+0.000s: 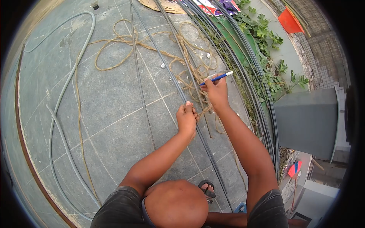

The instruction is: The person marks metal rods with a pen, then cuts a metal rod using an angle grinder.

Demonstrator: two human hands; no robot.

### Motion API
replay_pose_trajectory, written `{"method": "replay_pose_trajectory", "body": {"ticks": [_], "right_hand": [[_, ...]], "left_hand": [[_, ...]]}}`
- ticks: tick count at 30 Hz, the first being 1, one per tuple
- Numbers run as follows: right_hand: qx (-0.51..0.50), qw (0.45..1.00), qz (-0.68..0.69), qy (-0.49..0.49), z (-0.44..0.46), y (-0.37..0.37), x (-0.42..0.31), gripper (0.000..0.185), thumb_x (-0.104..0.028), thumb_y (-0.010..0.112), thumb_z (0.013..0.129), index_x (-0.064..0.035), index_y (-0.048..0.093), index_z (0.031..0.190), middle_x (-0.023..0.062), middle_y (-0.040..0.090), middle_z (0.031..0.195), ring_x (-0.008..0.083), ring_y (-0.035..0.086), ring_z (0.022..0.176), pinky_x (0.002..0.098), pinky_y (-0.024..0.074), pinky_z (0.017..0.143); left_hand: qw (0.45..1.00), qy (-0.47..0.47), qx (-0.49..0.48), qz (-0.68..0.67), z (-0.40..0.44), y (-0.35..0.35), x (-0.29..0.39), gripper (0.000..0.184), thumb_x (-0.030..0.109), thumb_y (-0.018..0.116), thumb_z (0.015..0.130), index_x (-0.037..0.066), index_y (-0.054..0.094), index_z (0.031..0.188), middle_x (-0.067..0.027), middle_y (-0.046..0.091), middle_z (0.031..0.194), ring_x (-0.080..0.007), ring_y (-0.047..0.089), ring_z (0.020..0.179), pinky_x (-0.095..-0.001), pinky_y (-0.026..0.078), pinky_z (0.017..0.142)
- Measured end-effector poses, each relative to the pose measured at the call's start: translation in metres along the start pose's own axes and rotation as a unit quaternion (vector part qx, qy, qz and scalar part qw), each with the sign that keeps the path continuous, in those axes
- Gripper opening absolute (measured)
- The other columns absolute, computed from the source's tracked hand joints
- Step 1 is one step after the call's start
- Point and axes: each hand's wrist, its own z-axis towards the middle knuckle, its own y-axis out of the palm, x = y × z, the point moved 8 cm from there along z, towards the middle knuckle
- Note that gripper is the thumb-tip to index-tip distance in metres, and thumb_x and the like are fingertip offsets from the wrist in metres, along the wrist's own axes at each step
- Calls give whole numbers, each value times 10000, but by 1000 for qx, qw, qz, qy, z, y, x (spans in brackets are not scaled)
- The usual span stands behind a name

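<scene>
My left hand (pixel 187 117) is closed around a long thin steel rod (pixel 208 148) that runs from the top of the view down past my side. A blue marker (pixel 219 77) with a white end is pinched in my right hand (pixel 216 93), its tip pointing left. That tip is close to another thin rod and a tangle of brown rope (pixel 186 47); whether it touches either, I cannot tell. Just below my left hand, the rope's loose strands lie on the tiles.
Grey floor tiles (pixel 114 95) carry a pale hose (pixel 62 91) on the left. Bundled rods (pixel 243 49) curve along the right beside green plants (pixel 262 30). Farther right stand a grey box-like block (pixel 306 121) and an orange object (pixel 290 21). A sandalled foot (pixel 207 188) is below.
</scene>
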Motion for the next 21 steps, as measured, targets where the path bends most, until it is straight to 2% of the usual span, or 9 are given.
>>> {"method": "replay_pose_trajectory", "body": {"ticks": [2,4,5,9,11,13,14,16,21], "right_hand": [[6,999,-48,-19,-36,-48,0,237,-22,598,899,-41,389,1010,108,531,917,193,643,785,315,572,689],[21,995,-97,-22,-79,-104,-1,226,-20,597,901,-44,397,1003,90,523,915,181,624,788,315,548,700],[34,992,-123,-23,-99,-133,1,218,-19,595,903,-45,402,1001,83,521,918,177,613,782,315,532,699],[104,977,-186,8,-198,-245,-5,234,-77,636,898,-51,421,989,19,503,803,95,536,717,281,454,634],[87,925,-358,90,-249,-288,-17,200,-35,610,882,-31,437,983,89,545,844,181,593,771,345,477,699],[87,888,-421,164,-300,-336,-10,209,-46,626,861,-31,458,984,116,562,835,221,601,779,362,473,697],[41,852,-477,211,-325,-355,-5,221,-57,643,840,-31,479,985,142,579,825,261,609,787,378,469,696],[49,812,-523,257,-383,-391,-8,221,-81,666,826,-31,507,972,167,609,828,327,612,799,420,468,694],[100,782,-441,428,-552,-413,-51,183,-108,709,785,-40,590,906,160,662,810,356,637,863,466,462,798]], "left_hand": [[999,-4,-24,26,0,-2,-1,228,288,494,1026,75,490,944,-21,512,772,-122,505,679,-272,448,620],[999,-18,-38,20,-6,-4,-5,319,312,563,991,16,508,1097,-123,586,1025,-214,592,963,-331,480,867],[995,-37,-52,75,-8,-9,-8,552,359,607,959,-46,429,1291,-213,497,1302,-305,476,1260,-396,341,1092],[972,14,57,229,-49,-22,7,678,291,638,925,-33,308,1420,-232,236,1511,-329,224,1427,-433,181,1173],[906,184,39,380,-75,-5,22,773,296,650,905,-5,215,1469,-223,151,1542,-329,159,1449,-457,157,1169],[761,408,-87,498,-117,44,29,616,262,631,913,1,357,1399,-229,337,1456,-345,310,1377,-472,232,1129],[761,396,-132,497,-122,54,22,616,262,631,913,1,357,1399,-229,337,1456,-345,310,1377,-472,232,1129],[509,447,-407,612,-160,93,-20,410,252,611,922,9,524,1240,-187,544,1252,-340,477,1222,-461,326,1044],[174,377,-571,709,-181,84,-71,219,231,584,919,27,640,975,-131,663,974,-320,556,971,-432,391,888]]}}
